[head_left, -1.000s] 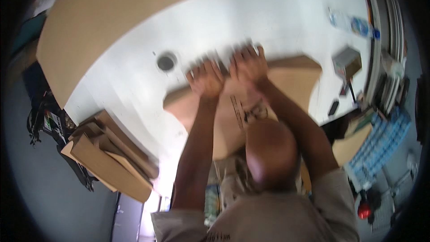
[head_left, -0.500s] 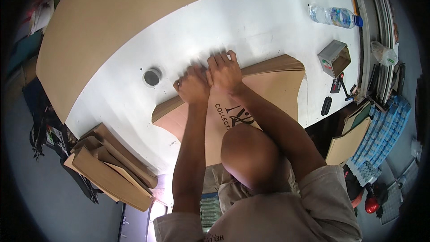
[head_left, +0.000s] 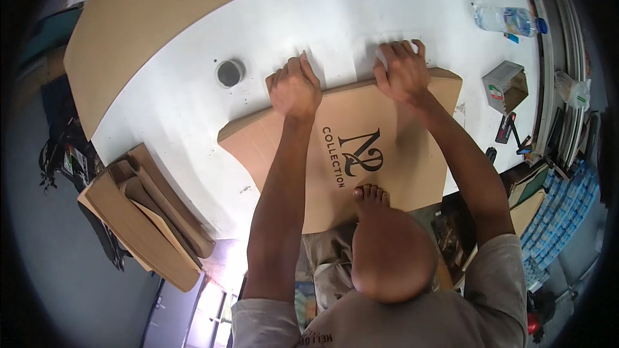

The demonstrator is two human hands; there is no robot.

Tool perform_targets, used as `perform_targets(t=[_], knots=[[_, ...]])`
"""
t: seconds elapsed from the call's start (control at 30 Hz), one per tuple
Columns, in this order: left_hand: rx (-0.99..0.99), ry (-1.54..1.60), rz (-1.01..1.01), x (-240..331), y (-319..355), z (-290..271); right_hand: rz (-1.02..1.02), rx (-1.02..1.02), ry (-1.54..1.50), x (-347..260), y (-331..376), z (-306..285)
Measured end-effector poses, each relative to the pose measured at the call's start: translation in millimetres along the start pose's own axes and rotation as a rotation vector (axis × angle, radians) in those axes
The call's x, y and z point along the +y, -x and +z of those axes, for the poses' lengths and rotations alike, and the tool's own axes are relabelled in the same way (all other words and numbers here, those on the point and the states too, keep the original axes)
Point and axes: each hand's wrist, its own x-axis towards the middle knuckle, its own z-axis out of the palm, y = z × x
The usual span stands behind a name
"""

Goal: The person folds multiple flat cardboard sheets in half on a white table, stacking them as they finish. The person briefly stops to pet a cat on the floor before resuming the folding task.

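Toward eight o'clock, folded cardboard (head_left: 132,229) is seen. Near twelve, the far edge of the cardboard stack (head_left: 351,148) is overlapped by the left hand (head_left: 294,88), its fingers curled close together; near one, by the right hand (head_left: 403,74), its fingers slightly spread. From the fingers, the stack is found at six o'clock; whether it is pinched cannot be told.

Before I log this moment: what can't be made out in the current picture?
- Left hand, head view: palm and grip hidden by its own back.
- Right hand, head view: palm hidden the same way.
- Cardboard stack, head view: layers too thin to count; part hidden behind the bent leg.
- Large brown sheet, head view: cut off by the upper edge.
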Motion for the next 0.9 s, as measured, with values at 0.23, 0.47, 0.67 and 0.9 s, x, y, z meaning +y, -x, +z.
perform_targets(t=[0.23, 0.47, 0.67, 0.9], knots=[[0.340, 0.404, 0.250, -5, 50, -42, -0.157, 0.278, -0.114, 56, -8, 25], [0.208, -0.134, -0.521, -99, 278, -124, 0.119, 0.602, -0.431, 82, 146, -24], [-0.179, 0.155, -0.898, -97, 328, -119, 0.597, -0.006, 0.028, 153, 310, 28], [-0.262, 0.132, -0.903, -107, 311, -123, 0.702, -0.117, -0.725, 134, 317, 39]])
